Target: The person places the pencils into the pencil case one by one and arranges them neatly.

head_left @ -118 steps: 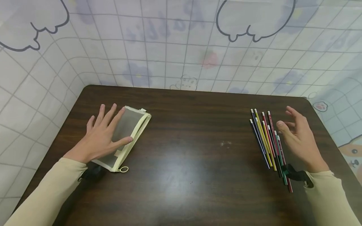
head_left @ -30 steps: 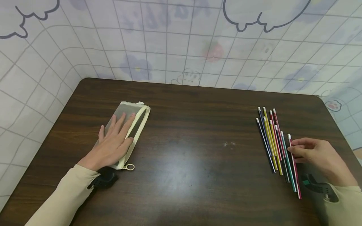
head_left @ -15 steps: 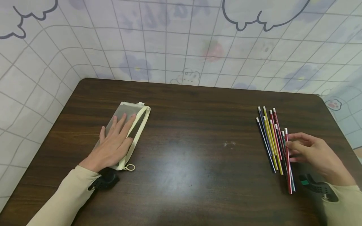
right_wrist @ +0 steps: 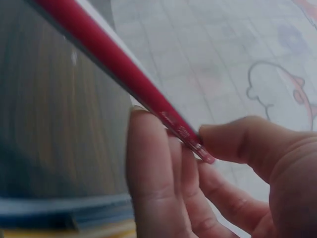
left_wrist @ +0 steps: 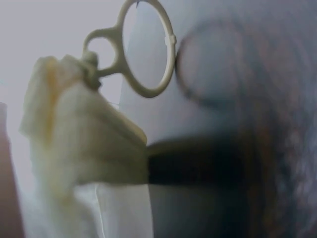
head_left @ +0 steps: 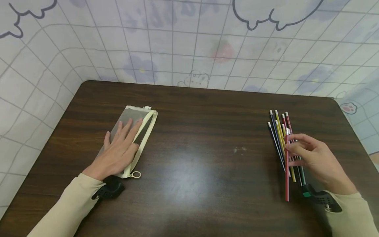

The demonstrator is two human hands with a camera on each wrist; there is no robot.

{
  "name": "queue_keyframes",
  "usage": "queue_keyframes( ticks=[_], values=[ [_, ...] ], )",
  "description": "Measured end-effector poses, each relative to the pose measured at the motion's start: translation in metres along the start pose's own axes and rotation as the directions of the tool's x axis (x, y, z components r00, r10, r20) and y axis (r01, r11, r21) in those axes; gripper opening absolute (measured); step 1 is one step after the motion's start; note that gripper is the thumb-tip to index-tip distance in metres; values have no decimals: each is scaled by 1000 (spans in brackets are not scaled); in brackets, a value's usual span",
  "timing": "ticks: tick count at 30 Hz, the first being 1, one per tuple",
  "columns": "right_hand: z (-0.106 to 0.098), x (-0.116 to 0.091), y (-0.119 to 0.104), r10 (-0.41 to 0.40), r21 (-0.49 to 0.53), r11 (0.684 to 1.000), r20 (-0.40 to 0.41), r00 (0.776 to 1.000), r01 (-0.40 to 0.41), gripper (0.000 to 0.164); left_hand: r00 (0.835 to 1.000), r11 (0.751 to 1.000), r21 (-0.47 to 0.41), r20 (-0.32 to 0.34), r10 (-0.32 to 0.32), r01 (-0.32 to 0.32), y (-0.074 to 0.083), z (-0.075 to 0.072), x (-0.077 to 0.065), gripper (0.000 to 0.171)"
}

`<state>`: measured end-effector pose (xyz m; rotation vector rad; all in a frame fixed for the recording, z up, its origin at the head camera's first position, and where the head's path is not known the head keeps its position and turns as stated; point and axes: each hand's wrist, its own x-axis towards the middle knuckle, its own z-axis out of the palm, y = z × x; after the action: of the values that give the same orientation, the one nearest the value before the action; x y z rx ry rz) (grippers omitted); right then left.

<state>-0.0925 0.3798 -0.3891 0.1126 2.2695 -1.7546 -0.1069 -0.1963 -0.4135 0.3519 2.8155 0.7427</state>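
Note:
My right hand (head_left: 314, 158) pinches a red pencil (head_left: 287, 171) between thumb and fingers, near its white eraser end. In the right wrist view the red pencil (right_wrist: 124, 74) slants up to the left from the fingertips. Behind and beneath it, several pencils (head_left: 278, 138) in dark blue, yellow, red and green lie side by side on the table. On the left, my left hand (head_left: 116, 151) lies with spread fingers on a grey see-through zip pouch (head_left: 130, 115) with cream trim. The pouch's opening gapes along its right side. A cream ring pull (left_wrist: 148, 94) shows large in the left wrist view.
The dark wooden table (head_left: 189, 131) has rounded far corners. A patterned grid curtain (head_left: 189, 42) hangs behind and beside it. Dark bands with devices sit on both wrists, the left wristband (head_left: 111, 187) near the pouch's ring pull.
My right hand has gone from hovering relaxed by the pencils to pinching the rightmost red pencil, lifting it and carrying it left over the others. My left hand has settled on the pouch.

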Motion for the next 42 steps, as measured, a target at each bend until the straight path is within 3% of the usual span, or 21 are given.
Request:
queue_keyframes(
  ticks=[3, 9, 22, 42],
  values=[
    [12, -1, -3, -15, 84, 996, -1, 1000, 15, 27, 1000, 1000, 3, 11, -5, 5, 2, -1, 1, 68],
    [34, -2, -4, -32, 156, 987, 9, 999, 30, 26, 1000, 1000, 14, 21, -14, 14, 6, -3, 2, 69],
    [77, 8, -15, -66, 198, 979, 54, 996, 54, 30, 1000, 1000, -1, 18, -9, 9, 9, 0, 3, 67],
    [125, 26, -25, -19, 156, 988, 68, 997, 8, 38, 999, 999, -20, 33, -36, 37, 15, 4, 7, 68]
  ],
)
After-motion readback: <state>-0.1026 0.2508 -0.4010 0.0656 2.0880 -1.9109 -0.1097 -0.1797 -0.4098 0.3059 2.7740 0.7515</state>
